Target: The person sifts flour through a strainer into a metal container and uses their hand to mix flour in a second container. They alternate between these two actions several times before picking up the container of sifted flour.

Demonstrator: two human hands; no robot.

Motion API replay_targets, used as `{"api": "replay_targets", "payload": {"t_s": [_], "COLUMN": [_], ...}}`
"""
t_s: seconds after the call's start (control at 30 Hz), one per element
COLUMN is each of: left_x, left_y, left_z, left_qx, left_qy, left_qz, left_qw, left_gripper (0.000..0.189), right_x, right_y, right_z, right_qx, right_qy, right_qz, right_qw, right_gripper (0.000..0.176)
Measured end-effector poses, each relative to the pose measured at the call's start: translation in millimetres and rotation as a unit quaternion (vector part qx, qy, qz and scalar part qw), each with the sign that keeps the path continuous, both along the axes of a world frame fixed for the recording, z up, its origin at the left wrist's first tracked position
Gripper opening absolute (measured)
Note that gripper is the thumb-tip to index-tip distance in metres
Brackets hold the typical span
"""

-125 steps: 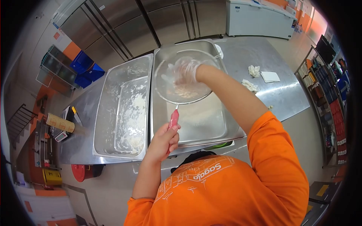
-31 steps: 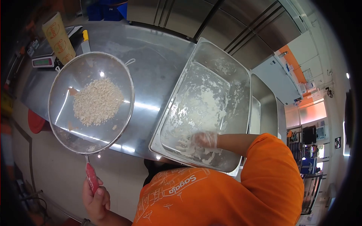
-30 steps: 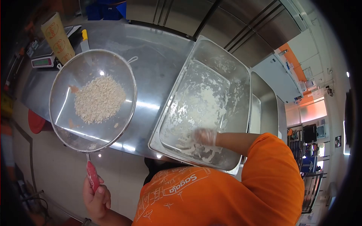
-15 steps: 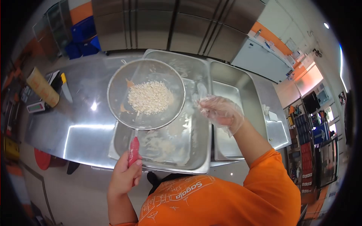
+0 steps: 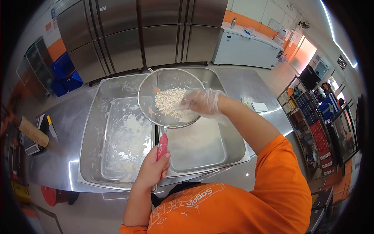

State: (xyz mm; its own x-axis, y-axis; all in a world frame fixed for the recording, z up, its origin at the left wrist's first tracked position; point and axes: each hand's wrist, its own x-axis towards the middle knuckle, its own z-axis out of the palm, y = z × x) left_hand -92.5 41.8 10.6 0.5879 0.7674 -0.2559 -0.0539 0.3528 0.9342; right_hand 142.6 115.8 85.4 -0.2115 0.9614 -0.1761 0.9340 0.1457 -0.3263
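My left hand (image 5: 153, 167) is closed round the pink handle of a large round mesh sieve (image 5: 146, 91), held level above the far part of two metal pans. Inside it lies a heap of pale, coarse crumbs (image 5: 166, 99). My right hand (image 5: 200, 102), in a clear plastic glove, reaches over the sieve's right rim, with its fingers at the crumbs. Glove and crumbs obscure those fingertips. The left pan (image 5: 87, 144) has white powder smeared over its bottom. Partly under the sieve, the right pan (image 5: 233, 144) has a thin pale layer on its bottom.
On the steel table (image 5: 64, 117), a cardboard-coloured roll (image 5: 34, 132) lies by a scale (image 5: 32, 149) and a yellow-handled knife (image 5: 50, 121) at left. A small white item (image 5: 260, 107) sits at right. Steel cabinets (image 5: 120, 43) and a white chest freezer (image 5: 245, 48) stand behind.
The sieve has shifted from over the left pan to across both pans, mostly the right one. My right hand has moved from beside the sieve into it, onto the crumbs. The view has turned.
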Motion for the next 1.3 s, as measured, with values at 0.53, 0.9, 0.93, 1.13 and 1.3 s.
{"api": "replay_targets", "payload": {"t_s": [0.53, 0.9, 0.93, 1.13, 1.3], "left_x": [14.4, 20.8, 21.1, 27.3, 36.4], "left_y": [13.8, 30.5, 33.0, 32.2, 23.7], "left_z": [7.5, 4.3, 2.3, 3.5, 6.4], "left_qx": [0.037, -0.015, -0.008, -0.021, 0.021], "left_qy": [0.023, -0.001, 0.006, 0.003, 0.030], "left_qz": [-0.031, -0.060, -0.062, -0.060, -0.062], "left_qw": [0.999, 0.998, 0.998, 0.998, 0.997], "left_gripper": [0.012, 0.016, 0.016, 0.016, 0.016], "right_x": [-4.2, 9.2, 8.5, 21.5, 37.6], "right_y": [-5.0, 18.7, 16.8, 16.0, 12.2], "right_z": [-1.3, -30.2, -32.7, -39.0, -37.0], "right_qx": [-0.038, -0.080, -0.080, -0.083, -0.069], "right_qy": [-0.141, -0.196, -0.198, -0.210, -0.224], "right_qz": [0.075, 0.037, 0.033, 0.029, 0.026], "right_qw": [0.986, 0.977, 0.976, 0.974, 0.972], "right_gripper": [0.026, 0.029, 0.030, 0.030, 0.031]}}
